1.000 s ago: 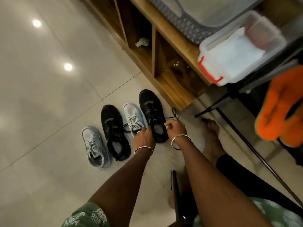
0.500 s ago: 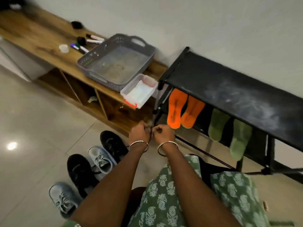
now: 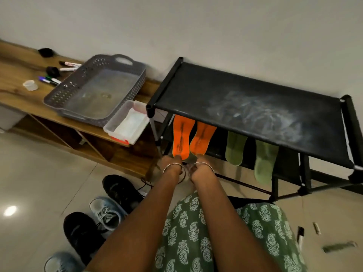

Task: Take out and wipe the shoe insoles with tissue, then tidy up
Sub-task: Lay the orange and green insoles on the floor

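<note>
Two orange insoles leaned inside the black rack, with two green insoles beside them. The left hand and right hand were at the orange pair's lower ends, and I could not tell whether either hand gripped anything. Left of the rack, a wooden shelf by the white wall bore a grey basket and a clear box of tissue. Four shoes lined the tiled floor.

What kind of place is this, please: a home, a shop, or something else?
Probably a home entryway: a black shoe rack holding orange insoles, sneakers on the tiled floor, and a low wooden shelf.
</note>
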Motion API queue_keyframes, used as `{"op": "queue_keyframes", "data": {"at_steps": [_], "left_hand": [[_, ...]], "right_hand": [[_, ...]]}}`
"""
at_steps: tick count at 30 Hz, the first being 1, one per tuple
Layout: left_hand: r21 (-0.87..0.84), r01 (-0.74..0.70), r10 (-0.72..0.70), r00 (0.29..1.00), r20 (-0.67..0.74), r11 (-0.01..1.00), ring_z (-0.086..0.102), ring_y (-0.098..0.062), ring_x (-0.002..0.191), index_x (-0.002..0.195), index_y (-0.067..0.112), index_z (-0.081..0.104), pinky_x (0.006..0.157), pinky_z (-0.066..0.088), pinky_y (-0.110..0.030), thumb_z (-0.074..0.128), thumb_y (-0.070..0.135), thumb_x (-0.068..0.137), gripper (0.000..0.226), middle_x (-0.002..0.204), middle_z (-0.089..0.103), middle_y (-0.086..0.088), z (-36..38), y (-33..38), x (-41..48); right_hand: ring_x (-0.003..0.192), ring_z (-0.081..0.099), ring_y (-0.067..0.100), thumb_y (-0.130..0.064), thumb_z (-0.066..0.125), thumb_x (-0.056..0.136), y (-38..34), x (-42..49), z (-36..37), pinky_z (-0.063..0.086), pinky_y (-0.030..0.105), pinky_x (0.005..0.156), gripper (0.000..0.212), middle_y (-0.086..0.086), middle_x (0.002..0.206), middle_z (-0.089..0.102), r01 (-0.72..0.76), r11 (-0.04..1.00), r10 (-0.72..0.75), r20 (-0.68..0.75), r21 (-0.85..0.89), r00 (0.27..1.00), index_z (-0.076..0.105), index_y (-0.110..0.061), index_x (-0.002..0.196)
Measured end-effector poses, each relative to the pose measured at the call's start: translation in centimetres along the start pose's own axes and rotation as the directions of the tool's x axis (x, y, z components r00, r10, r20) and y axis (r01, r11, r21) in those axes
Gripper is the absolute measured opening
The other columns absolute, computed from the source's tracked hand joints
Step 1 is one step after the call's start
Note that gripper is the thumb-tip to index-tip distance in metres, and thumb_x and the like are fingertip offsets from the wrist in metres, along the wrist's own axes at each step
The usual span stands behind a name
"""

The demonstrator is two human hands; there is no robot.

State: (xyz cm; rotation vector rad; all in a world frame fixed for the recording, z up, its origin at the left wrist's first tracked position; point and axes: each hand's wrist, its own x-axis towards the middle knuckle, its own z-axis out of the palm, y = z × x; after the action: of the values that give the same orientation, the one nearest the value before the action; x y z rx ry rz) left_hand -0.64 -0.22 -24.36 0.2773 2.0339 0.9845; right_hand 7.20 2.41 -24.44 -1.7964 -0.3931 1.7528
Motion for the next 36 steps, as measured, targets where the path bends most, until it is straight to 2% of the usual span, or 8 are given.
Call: {"op": "queue_keyframes", "data": {"at_steps": [2,5,9,14,19,25,31,36], "left_hand": [[-0.062,0.025,-0.027,0.999,-0.032,0.998,0.071,-0.037,0.078,0.105,0.001,0.071,0.066,0.061,-0.047,0.064,0.017,0.094,0.021,0.09,0.071,-0.02,0.3,-0.2,0.3],[-0.155,0.055,-0.058,0.998,-0.016,0.986,0.067,-0.025,0.064,0.092,0.009,0.067,0.072,0.061,-0.046,0.062,0.011,0.096,0.007,0.066,0.063,-0.006,0.6,-0.2,0.1],[-0.255,0.084,-0.07,0.996,0.061,0.963,0.068,-0.023,0.067,0.088,0.009,0.066,0.08,0.06,-0.049,0.06,0.006,0.095,0.009,0.075,0.069,-0.011,0.2,0.4,-0.7],[-0.41,0.063,-0.022,0.994,0.104,0.91,0.067,-0.016,0.059,0.087,0.005,0.062,0.049,0.051,-0.028,0.061,0.005,0.095,0.008,0.074,0.068,-0.012,-1.9,2.0,-4.4],[-0.511,0.078,0.024,0.981,0.19,0.856,0.067,-0.01,0.047,0.079,0.002,0.058,0.044,0.052,-0.023,0.059,0.005,0.097,0.018,0.073,0.067,-0.013,-5.3,3.9,-10.9],[-0.455,0.105,0.095,0.913,0.396,0.884,0.071,-0.014,0.056,0.082,0.001,0.064,0.065,0.059,-0.031,0.059,0.01,0.097,0.017,0.064,0.073,-0.008,-8.5,4.0,-22.7],[-0.368,0.058,0.158,0.832,0.531,0.928,0.069,-0.018,0.067,0.084,0.006,0.068,0.076,0.057,-0.037,0.061,0.015,0.095,0.016,0.069,0.074,-0.007,-7.8,3.6,-32.4],[-0.247,-0.01,0.17,0.75,0.639,0.969,0.067,-0.016,0.062,0.088,0.007,0.068,0.066,0.055,-0.033,0.059,0.019,0.096,0.017,0.074,0.075,-0.008,-4.4,4.2,-37.6]], "right_hand": [[0.085,0.06,0.019,-0.025,0.057,0.096,-0.6,0.9,0.8,0.057,0.027,0.057,0.009,0.012,0.115,0.065,-0.017,0.991,0.016,0.008,0.132,1.0,0.052,-0.019,0.094],[0.061,0.056,0.017,-0.02,0.065,0.092,-1.3,1.4,0.4,0.036,0.014,0.031,0.012,0.009,0.082,0.064,-0.051,0.951,0.074,-0.062,0.305,0.995,0.056,-0.012,0.089],[0.049,0.051,0.011,-0.005,0.062,0.092,-1.7,0.2,0.6,0.042,0.015,0.038,0.016,0.006,0.066,0.058,0.045,0.926,-0.036,-0.031,0.375,0.999,0.058,-0.009,0.077],[0.042,0.057,0.007,0.002,0.067,0.087,-1.9,-4.4,-1.2,0.047,0.017,0.043,0.005,0.012,0.066,0.061,0.227,0.91,-0.221,-0.058,0.346,0.974,0.064,0.001,0.083],[0.044,0.06,0.011,0.001,0.067,0.086,-2.7,-11.2,-5.5,0.051,0.021,0.049,0.011,0.01,0.059,0.064,0.279,0.897,-0.306,0.029,0.343,0.951,0.063,-0.002,0.077],[0.045,0.061,0.011,-0.002,0.065,0.09,-2.7,-21.2,-14.8,0.052,0.02,0.048,0.009,0.006,0.053,0.064,0.281,0.873,-0.349,0.106,0.398,0.931,0.063,0.001,0.082],[0.047,0.06,0.011,-0.006,0.064,0.09,-4.1,-27.7,-24.1,0.052,0.02,0.049,0.013,0.006,0.054,0.065,0.431,0.816,-0.467,-0.002,0.384,0.885,0.066,0.0,0.079],[0.051,0.063,0.014,-0.008,0.065,0.088,-6.4,-31.2,-31.0,0.055,0.023,0.052,0.013,0.009,0.06,0.066,0.526,0.789,-0.53,-0.083,0.317,0.844,0.068,-0.001,0.078]]}}
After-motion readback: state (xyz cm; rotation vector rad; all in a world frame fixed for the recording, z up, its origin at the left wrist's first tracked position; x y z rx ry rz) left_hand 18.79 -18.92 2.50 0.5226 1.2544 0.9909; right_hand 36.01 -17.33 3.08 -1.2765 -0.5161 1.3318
